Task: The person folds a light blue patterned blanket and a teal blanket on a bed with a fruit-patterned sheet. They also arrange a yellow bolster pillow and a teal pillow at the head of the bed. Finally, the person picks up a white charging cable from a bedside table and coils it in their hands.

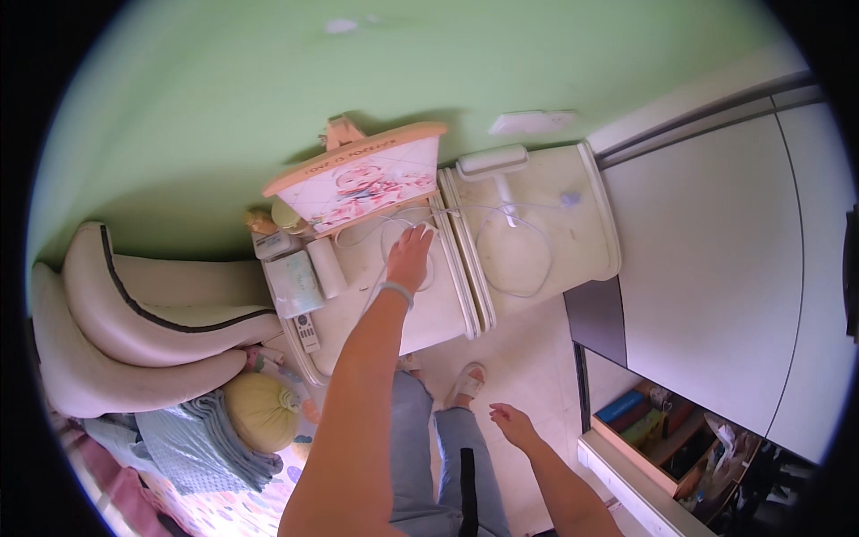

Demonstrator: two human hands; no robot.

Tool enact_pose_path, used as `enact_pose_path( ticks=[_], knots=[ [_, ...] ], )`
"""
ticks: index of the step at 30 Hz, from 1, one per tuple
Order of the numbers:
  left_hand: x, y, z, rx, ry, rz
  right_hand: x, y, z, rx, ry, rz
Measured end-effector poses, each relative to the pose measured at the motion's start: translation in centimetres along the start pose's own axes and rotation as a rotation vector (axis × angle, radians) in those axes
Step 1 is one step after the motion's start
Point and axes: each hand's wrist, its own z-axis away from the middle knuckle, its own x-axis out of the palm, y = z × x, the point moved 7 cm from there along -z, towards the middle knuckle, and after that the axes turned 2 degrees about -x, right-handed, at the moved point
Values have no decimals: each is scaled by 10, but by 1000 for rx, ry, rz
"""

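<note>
My left hand (411,255) reaches over the left white nightstand (429,315), fingers pointing away from me. Its fingertips are at a thin white cable (362,235) that lies in loose loops there. Whether they grip the cable or only touch it is hidden by the hand. The cable runs on to the right nightstand (564,258), forming a wide loop. Low over the floor hangs my right hand (511,424), holding nothing, fingers slightly bent and apart. Just beyond my left hand stands a framed picture (372,184) with a wooden top bar.
A white lamp-like device (496,164) stands on the right nightstand. Along the left nightstand's edge are a tissue pack (295,285), a white cylinder (327,268) and a remote control (307,332). The bed's headboard (168,329) is left; a wardrobe door (704,255) and an open drawer (644,463) are right.
</note>
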Motion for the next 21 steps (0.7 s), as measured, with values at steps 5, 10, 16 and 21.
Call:
enact_pose_path(
  ticks=[5, 10, 16, 21],
  knots=[
    [26, 0, -17, 68, -112, -273, -4, 26, 10, 29, 24, -48],
    [15, -22, 7, -57, -45, -219, -13, 30, 18, 6, 56, -47],
    [19, -51, 37, -520, 39, 165, -23, 27, 12, -18, 64, 30],
    [16, -18, 33, -444, 172, 185, -67, 1, 3, -62, 175, 10]
  ],
)
